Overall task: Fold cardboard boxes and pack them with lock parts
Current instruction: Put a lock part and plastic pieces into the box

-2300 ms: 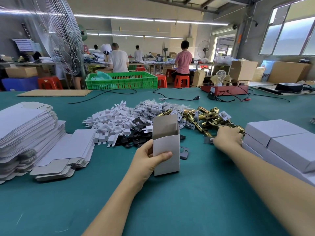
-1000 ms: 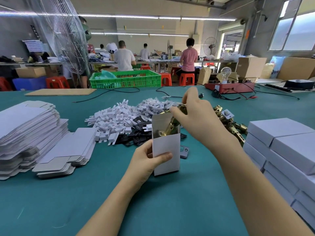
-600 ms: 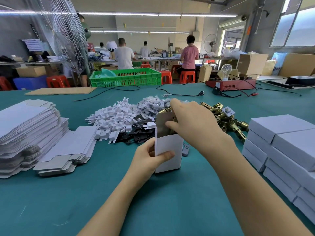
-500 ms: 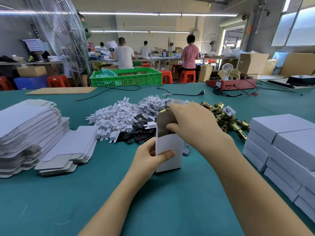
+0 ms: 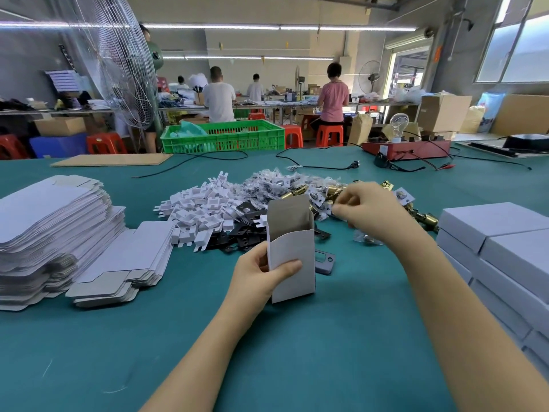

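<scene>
A small white cardboard box [image 5: 292, 257] stands upright on the teal table, its top flap raised and its mouth open, brown-grey inside. At ten o'clock from it lies a heap of white plastic lock pieces [image 5: 202, 208], with flat black metal plates [image 5: 242, 234] at the heap's near edge. At one o'clock sprawl brass-coloured lock latches [image 5: 329, 193], some in clear bags. A grey strike plate [image 5: 325, 260] lies flat just at three o'clock. Stacks of flat unfolded white box blanks [image 5: 53, 233] sit at nine o'clock; closed white boxes [image 5: 505, 242] are stacked at three o'clock.
</scene>
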Motion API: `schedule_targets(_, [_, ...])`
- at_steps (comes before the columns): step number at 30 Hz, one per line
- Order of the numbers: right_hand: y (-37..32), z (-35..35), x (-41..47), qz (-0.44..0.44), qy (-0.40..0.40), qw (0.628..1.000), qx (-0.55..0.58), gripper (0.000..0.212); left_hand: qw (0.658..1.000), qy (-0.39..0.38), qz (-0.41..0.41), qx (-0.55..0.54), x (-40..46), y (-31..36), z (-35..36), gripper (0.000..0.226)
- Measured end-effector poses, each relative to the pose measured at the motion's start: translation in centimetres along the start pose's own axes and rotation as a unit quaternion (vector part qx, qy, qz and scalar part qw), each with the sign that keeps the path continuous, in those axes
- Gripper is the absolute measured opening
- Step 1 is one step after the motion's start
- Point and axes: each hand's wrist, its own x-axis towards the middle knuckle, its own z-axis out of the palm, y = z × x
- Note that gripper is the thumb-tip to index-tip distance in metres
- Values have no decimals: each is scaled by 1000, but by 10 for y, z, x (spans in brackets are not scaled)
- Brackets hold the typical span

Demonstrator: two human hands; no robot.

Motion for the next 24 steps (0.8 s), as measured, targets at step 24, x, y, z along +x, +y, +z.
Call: schedule_targets(24, [-76,-2,-16,-122,203,970,-54,17,1000,-10,-6,-6,2,-3,-3,26])
